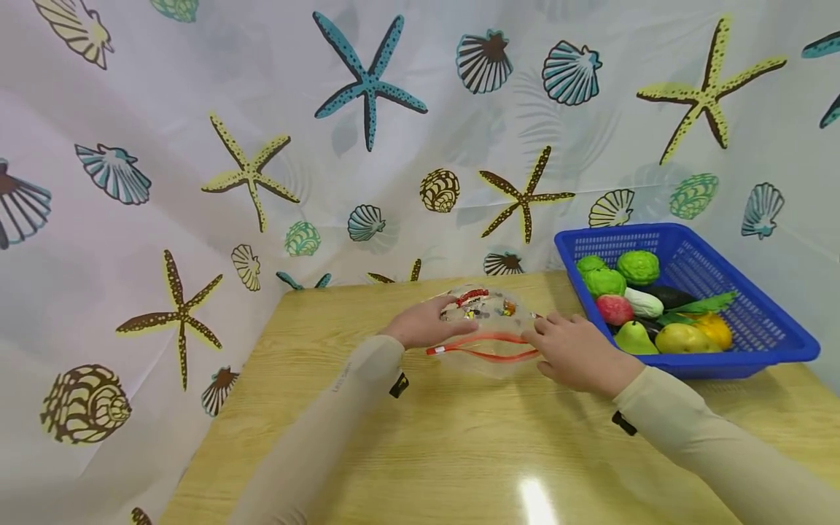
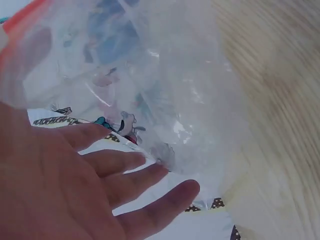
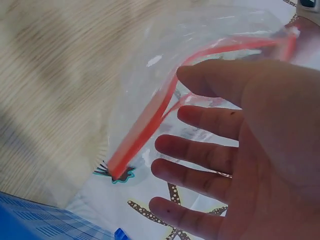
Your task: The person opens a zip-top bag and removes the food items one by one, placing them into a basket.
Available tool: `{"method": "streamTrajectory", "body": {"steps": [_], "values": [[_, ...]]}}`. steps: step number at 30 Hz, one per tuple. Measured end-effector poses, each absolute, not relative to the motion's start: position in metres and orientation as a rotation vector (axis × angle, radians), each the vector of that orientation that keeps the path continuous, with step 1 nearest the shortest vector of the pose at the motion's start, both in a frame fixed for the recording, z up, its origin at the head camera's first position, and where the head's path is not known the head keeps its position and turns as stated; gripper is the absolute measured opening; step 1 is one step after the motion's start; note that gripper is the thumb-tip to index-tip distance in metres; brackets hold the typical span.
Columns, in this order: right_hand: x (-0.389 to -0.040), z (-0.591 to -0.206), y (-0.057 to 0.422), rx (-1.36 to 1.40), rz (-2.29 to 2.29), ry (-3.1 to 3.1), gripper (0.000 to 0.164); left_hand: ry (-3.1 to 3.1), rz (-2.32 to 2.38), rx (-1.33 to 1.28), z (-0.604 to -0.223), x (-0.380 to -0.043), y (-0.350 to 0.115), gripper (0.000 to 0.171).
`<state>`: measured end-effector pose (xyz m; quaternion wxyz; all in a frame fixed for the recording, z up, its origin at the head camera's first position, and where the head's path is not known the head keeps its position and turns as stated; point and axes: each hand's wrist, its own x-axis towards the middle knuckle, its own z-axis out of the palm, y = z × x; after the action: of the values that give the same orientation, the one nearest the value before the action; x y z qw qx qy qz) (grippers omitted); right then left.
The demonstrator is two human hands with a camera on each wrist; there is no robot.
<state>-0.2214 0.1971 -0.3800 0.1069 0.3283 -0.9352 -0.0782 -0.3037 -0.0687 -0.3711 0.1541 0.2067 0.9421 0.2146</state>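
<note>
A clear plastic zip bag (image 1: 496, 364) with printed pictures and a red zip strip lies on the wooden table, its mouth gaping slightly. A pale slider sits at the strip's left end. My left hand (image 1: 429, 324) is at the bag's left side, thumb reaching across it. In the left wrist view, the fingers (image 2: 135, 187) extend loosely beside the film; the thumb is mostly hidden. At the bag's right end is my right hand (image 1: 577, 354). Its fingers (image 3: 195, 152) are spread and nearly straight in the right wrist view, with the thumb against or very near the red strip.
A blue plastic basket (image 1: 774, 321) stands to the right, close to my right hand. Inside are several fruits and vegetables, including a green pear (image 1: 634, 339) and a white vegetable (image 1: 643, 302). Behind the table (image 1: 420, 452) hangs a cloth (image 1: 407, 182) with starfish and shells.
</note>
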Motion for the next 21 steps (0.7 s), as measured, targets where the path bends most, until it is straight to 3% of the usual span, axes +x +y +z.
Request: {"method": "streamTrajectory", "body": {"steps": [7, 14, 21], "values": [[-0.222, -0.376, 0.190, 0.972, -0.193, -2.825, 0.043, 2.756, 0.429, 0.616, -0.392, -0.308, -0.066, 0.090], [-0.219, -0.365, 0.190, 0.981, -0.023, -2.769, 0.042, 2.763, 0.559, 0.632, -0.394, -0.312, -0.066, 0.084], [-0.225, -0.348, 0.191, 0.983, 0.048, -2.745, 0.039, 2.828, 0.664, 0.768, -0.385, -0.310, -0.066, 0.066]]}}
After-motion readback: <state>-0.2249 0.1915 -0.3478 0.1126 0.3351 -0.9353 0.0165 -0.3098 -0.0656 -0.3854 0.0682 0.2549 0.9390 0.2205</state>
